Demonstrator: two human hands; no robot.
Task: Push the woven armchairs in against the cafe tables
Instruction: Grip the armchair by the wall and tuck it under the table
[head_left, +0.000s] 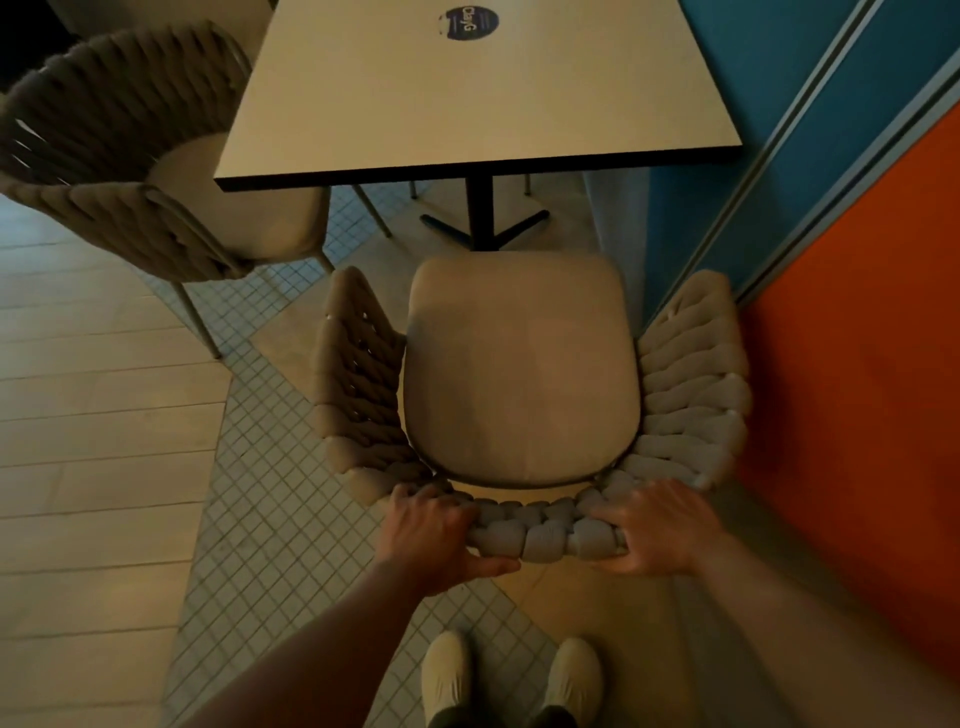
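Both the left hand (434, 535) and right hand (657, 530) are wrapped around the chunky braided-rope backrest of the woven armchair (519, 364), thumbs tucked under the rim, seat front not yet under the cafe table (467, 88). Shove crooked and the padded right arm probably scrapes the orange wall panel (857, 415), or the legs hit the table's black pedestal base (483, 218).

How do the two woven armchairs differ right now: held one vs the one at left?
The near armchair is gripped at its backrest by the left hand and right hand; the left armchair is untouched. The near armchair's seat lies wholly clear of the table; the left armchair's seat is partly tucked under the table edge. The near one faces the table's end, the left one its side. Both share woven rope backs and pale cushions.
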